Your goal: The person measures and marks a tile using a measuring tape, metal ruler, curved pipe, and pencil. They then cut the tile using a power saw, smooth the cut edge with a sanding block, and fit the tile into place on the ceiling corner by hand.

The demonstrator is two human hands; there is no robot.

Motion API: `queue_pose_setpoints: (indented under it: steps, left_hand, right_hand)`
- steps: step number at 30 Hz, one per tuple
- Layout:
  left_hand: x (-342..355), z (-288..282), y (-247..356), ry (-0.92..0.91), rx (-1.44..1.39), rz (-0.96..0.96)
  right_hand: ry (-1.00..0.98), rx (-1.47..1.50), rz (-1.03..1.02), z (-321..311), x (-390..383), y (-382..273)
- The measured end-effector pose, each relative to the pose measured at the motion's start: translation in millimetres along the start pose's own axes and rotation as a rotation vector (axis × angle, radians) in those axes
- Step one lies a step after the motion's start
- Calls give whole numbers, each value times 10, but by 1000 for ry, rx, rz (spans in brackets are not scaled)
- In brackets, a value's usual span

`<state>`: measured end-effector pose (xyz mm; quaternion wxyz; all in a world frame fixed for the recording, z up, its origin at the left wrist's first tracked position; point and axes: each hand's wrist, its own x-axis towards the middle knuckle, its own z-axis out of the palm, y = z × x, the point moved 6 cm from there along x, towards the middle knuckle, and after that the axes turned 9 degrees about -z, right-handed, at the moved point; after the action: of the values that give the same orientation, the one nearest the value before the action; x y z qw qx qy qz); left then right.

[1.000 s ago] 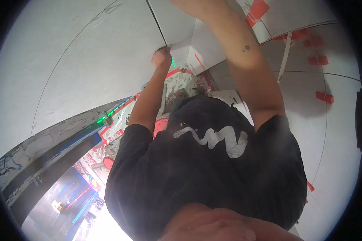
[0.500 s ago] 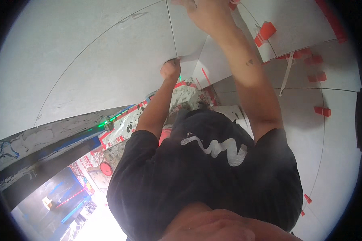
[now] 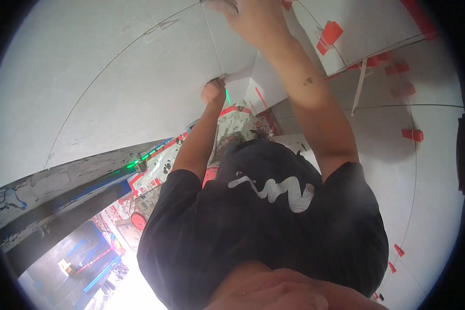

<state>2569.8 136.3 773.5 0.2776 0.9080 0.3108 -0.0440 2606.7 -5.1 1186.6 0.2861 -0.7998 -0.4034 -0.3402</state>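
Observation:
My left hand (image 3: 212, 92) is closed against a large pale grey tile (image 3: 139, 88), close to the thin joint (image 3: 215, 46) beside a corner. A dark edge shows at its fingers, but I cannot make out what it is. Higher up, at the top edge of the picture, my right hand (image 3: 253, 19) is against the same surface near that joint. Its thumb points left and a bit of something dark shows beside the bent fingers; the rest is cut off.
Red tile wedges (image 3: 329, 37) stick out along the joints at right, with another wedge (image 3: 412, 135) lower down. A thin white strip (image 3: 360, 88) hangs below a tile edge. At lower left are a dirty ledge (image 3: 62, 181), a green laser line (image 3: 139, 161) and a red round object (image 3: 138, 221).
Both hands appear slightly further up and left in the picture, still against the tile. The view has shifted a little; more of the green line shows beside my left wrist.

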Motion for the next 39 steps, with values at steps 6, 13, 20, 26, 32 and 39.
queue_pose_setpoints:
  steps: [6,13,20,26,32,39]
  left_hand:
    - [30,104,-48,44,37,18]
    - [51,124,-74,41,54,62]
    - [57,118,-34,-31,106,62]
    - [-256,252,-420,-108,137,95]
    - [-1271,1360,-3048,-279,332,35]
    - [-4768,2002,-5278,-912,652,-127]
  right_hand:
    - [75,-59,-12,36,-90,-99]
    - [227,-151,-68,75,-199,-223]
    - [149,-136,-56,95,-170,-182]
    - [158,-222,-90,38,-285,-123]
    - [140,-173,-107,-21,-261,-287]
    - [229,180,-252,92,-980,-643]
